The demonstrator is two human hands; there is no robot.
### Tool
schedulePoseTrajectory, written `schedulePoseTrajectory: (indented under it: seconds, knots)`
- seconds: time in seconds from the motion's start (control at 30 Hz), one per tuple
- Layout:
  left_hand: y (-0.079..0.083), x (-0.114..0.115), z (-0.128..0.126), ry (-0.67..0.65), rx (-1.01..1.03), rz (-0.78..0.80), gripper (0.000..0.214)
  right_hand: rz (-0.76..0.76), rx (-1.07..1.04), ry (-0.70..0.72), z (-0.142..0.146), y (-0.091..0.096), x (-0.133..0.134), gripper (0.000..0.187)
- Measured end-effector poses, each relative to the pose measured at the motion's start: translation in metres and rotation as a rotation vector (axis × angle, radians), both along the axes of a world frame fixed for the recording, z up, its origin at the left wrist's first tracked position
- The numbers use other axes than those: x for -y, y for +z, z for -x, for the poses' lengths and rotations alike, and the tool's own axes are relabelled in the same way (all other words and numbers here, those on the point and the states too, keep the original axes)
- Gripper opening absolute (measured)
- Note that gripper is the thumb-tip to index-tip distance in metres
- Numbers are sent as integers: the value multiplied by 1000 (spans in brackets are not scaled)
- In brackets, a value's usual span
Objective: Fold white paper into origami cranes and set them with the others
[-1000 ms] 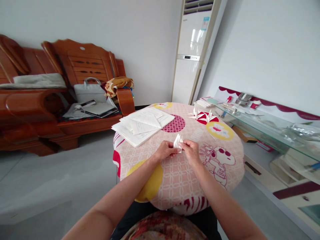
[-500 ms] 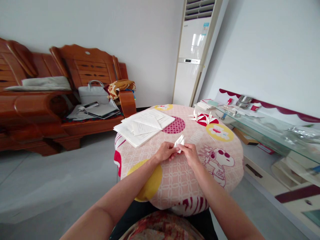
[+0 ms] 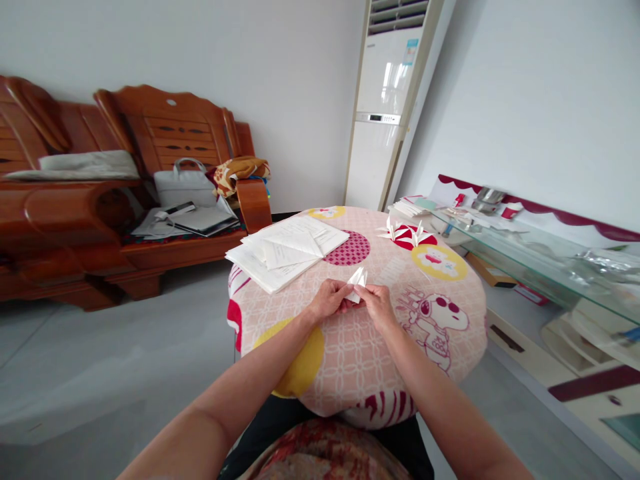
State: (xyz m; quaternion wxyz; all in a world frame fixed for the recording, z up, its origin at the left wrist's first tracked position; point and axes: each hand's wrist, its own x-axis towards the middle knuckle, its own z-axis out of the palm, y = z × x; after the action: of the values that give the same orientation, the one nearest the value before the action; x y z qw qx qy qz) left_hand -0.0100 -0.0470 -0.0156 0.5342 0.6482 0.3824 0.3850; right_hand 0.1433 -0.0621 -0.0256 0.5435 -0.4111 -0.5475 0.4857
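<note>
My left hand [image 3: 331, 301] and my right hand [image 3: 379, 303] meet over the middle of a round table [image 3: 360, 360] with a pink cartoon-print cloth. Both pinch a small folded white paper piece [image 3: 357, 280] whose pointed flaps stick up between the fingers. A stack of white paper sheets [image 3: 283, 251] lies on the table's far left. Two finished white folded paper figures [image 3: 404, 231] sit at the far right of the table.
A carved wooden sofa [image 3: 100, 200] with a grey bag [image 3: 184, 185] and papers stands at the left. A tall white air conditioner [image 3: 383, 107] fills the corner. A glass-topped low cabinet [image 3: 540, 253] with small items runs along the right wall.
The folded paper has been turned slightly in my fingers and now sits a little lower; both hands stay together at the same spot. The view shifted slightly.
</note>
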Motion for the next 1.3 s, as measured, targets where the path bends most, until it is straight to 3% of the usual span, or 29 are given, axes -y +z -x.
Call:
schedulePoseTrajectory:
  seconds: [0.17, 0.53, 0.6, 0.77, 0.9, 1.1, 1.3]
  knots:
    - [-4, -2, 1, 37, -36, -87, 57, 64, -26, 21, 0, 4, 2, 33]
    - [-4, -2, 0, 17, -62, -86, 51, -59, 114, -116, -1, 5, 3, 37]
    - [-5, -2, 2, 71, -102, -123, 48, -94, 163, -158, -1, 6, 4, 38]
    - [-4, 1, 4, 384, -88, -320, 18, -100, 174, -255, 0, 7, 2, 43]
    - [-5, 2, 1, 325, 17, -348, 15, -89, 217, -244, 0, 9, 2, 42]
    - [-4, 1, 0, 332, 2, -340, 18, -81, 144, -104, 2, 10, 4, 33]
    - [0, 3, 2, 308, 34, -308, 18, -46, 71, -87, 1, 7, 2, 45]
